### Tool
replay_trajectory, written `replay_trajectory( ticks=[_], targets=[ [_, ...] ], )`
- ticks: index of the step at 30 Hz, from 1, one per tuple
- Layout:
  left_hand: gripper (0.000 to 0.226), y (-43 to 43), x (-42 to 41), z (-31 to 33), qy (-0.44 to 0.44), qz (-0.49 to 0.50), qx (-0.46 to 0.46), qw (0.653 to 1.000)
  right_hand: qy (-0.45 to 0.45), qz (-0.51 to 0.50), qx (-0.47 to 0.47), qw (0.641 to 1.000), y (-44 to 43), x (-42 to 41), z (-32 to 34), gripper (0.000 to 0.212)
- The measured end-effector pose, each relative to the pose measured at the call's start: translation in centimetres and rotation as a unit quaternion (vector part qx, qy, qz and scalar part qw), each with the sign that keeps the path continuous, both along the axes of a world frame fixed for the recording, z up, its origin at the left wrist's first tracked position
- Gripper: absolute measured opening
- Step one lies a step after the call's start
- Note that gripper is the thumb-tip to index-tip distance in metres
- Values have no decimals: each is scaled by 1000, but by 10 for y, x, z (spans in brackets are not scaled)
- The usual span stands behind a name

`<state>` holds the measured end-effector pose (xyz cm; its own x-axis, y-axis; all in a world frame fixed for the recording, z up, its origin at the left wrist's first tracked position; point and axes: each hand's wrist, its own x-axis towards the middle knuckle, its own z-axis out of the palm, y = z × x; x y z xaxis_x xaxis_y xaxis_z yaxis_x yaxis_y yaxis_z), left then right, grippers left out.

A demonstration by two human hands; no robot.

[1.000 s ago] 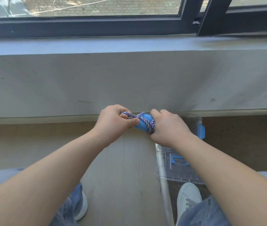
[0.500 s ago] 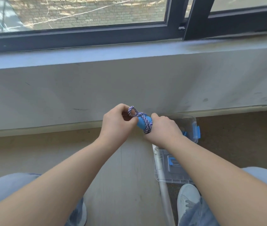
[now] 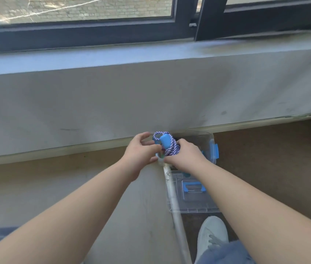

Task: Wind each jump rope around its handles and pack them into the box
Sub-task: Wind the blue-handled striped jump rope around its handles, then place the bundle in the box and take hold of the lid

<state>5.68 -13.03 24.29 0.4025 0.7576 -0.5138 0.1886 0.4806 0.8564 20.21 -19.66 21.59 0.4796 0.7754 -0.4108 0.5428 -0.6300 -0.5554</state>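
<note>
A jump rope [image 3: 167, 144] with blue handles and purple-and-white cord wound round them is held just above the left end of a clear plastic box [image 3: 208, 137] with blue latches. My right hand [image 3: 185, 156] grips the bundle from below and the right. My left hand [image 3: 141, 152] is beside it on the left, fingers loosely spread, with its fingertips at the bundle's lower part. A loop of cord sticks up at the top. The box's inside is mostly hidden behind my hands.
The box's clear lid [image 3: 190, 191] with a blue handle lies on the floor in front of it. A white pole [image 3: 175, 204] runs along the floor past the lid. My white shoe [image 3: 210, 234] is below. A grey wall and window sill stand behind.
Both hands have carried the wound rope away from me and down to the box. My left hand has loosened from pinching the cord to spread fingers.
</note>
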Motion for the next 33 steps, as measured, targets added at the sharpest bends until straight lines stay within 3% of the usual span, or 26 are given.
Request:
replay_trajectory(
  ticks=[5, 10, 14, 18, 22, 25, 29, 33],
  targets=[
    [51, 0, 26, -41, 49, -26, -8, 998, 61, -101, -7, 993, -6, 34, -33, 39],
    [34, 8, 60, -82, 74, -45, -33, 996, 41, -140, -39, 989, 2, 75, -72, 40],
    [33, 15, 81, -113, 95, -72, -34, 992, -68, -44, -58, 995, 15, 95, -102, 56],
    [30, 25, 93, -136, 110, -68, -40, 991, -215, 24, -37, 976, 29, 104, -121, 51],
    [25, 26, 97, -154, 122, -69, -51, 989, -219, -9, 5, 976, 21, 103, -138, 40],
    [24, 19, 97, -166, 135, -73, -50, 987, -209, 52, 53, 975, -2, 100, -145, 25],
    [24, 4, 95, -183, 159, -87, -52, 982, -176, 163, -55, 969, -33, 95, -156, 22],
    [28, -10, 91, -214, 204, -116, -86, 968, -101, 95, -200, 970, -60, 100, -183, 41]
  ],
)
